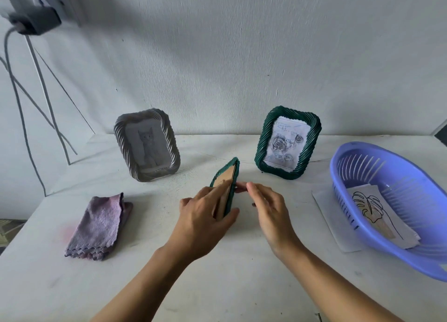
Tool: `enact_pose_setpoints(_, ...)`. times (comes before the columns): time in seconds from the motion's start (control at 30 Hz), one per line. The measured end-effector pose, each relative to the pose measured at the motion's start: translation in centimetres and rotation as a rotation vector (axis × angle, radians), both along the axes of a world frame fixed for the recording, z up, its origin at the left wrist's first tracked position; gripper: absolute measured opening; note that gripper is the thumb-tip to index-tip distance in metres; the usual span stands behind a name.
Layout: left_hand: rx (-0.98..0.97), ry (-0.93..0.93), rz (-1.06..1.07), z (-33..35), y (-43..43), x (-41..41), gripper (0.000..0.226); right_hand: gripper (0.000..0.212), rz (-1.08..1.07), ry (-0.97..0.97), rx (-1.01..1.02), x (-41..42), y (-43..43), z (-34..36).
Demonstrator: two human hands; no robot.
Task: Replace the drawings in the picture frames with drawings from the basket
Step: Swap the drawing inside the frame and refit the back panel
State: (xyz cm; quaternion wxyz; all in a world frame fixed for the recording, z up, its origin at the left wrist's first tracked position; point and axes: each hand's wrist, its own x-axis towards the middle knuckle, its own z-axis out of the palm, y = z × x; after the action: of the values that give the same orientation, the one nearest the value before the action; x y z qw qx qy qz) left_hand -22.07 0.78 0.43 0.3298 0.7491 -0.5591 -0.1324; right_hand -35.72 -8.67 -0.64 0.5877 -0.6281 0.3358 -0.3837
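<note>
My left hand grips a small green woven picture frame held on edge at the table's middle, its brown cardboard back facing left. My right hand is beside the frame's right side, fingers straight and touching its edge. A grey frame with a cat drawing stands at the back left. A second green frame with a rose drawing stands at the back right. The purple basket on the right holds drawings, a leaf drawing on top.
A folded purple cloth lies on the white table at the left. A sheet of white paper pokes out from under the basket. A wall rises close behind the frames. Cables and a plugged adapter hang at the far left.
</note>
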Motion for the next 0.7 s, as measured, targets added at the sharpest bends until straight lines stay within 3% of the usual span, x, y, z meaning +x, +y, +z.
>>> enact_pose_setpoints(0.17, -0.041, 0.441, 0.09, 0.8, 0.0, 2.0, 0.042, 0.031, 0.147, 0.134, -0.205, 1.9, -1.6, -0.6)
enact_pose_setpoints(0.3, -0.014, 0.494, 0.224, -1.5, 0.7, 2.7, 0.033, 0.049, 0.115, 0.498, -0.43, 1.7, -2.9, -3.5)
enact_pose_setpoints(0.4, 0.058, 0.285, 0.268, -3.0, 2.1, 2.4, 0.041, 0.07, 0.013, 0.726, -0.481, 0.3, -3.2, -5.6)
enact_pose_setpoints(0.53, 0.157, -0.192, 0.313, -5.9, 4.0, 2.5, 0.042, 0.068, 0.086, 0.709, -0.516, -0.8, -3.1, -7.4)
enact_pose_setpoints(0.7, 0.094, -0.276, 0.316, -8.5, 5.1, 3.4, 0.035, 0.068, 0.225, 0.761, -0.555, -0.4, -3.0, -7.9)
